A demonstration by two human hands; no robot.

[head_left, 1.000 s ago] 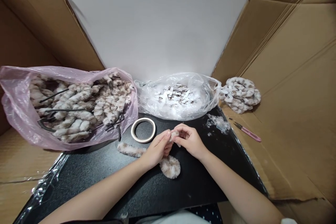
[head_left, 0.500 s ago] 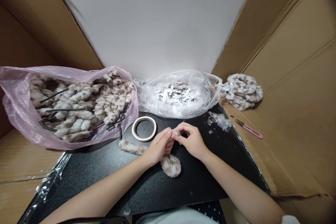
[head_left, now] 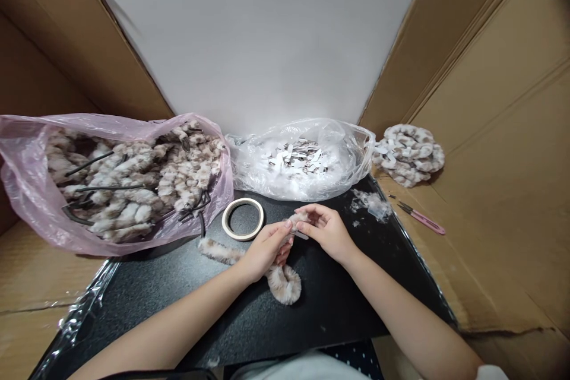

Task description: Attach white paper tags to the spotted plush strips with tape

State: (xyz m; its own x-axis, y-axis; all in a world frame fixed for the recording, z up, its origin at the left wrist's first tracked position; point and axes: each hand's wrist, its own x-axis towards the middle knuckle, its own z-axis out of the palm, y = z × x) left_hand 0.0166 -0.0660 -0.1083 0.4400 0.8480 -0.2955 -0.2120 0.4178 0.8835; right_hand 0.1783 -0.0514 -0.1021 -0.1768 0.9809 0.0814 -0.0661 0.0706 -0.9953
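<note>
A brown-and-white furry strip [head_left: 285, 286] runs through my hands over the black table. My left hand [head_left: 267, 249] is closed around it, thumb and fingers pinching near its upper end. My right hand [head_left: 327, 231] grips the fluffy end between thumb and fingers, with a small white tab [head_left: 301, 236] showing just under it. Below my left hand the strip curls into a loop, and a furry length [head_left: 219, 251] stretches out to the left on the table. Just behind my left hand lies a roll of pale tape [head_left: 226, 222].
A pink bag [head_left: 27, 208] stuffed with furry strips and dark cords lies left. Behind the tape is a clear bag [head_left: 249, 175] of white-tabbed pieces. To the right are a furry bundle [head_left: 412, 154], fluff scraps [head_left: 371, 205] and pink-handled snips [head_left: 427, 222]. Cardboard walls flank the black table [head_left: 356, 320].
My right fingers have shifted on the strip's end, and more fluff and a white tab now show between the hands. The loop below has moved slightly left.
</note>
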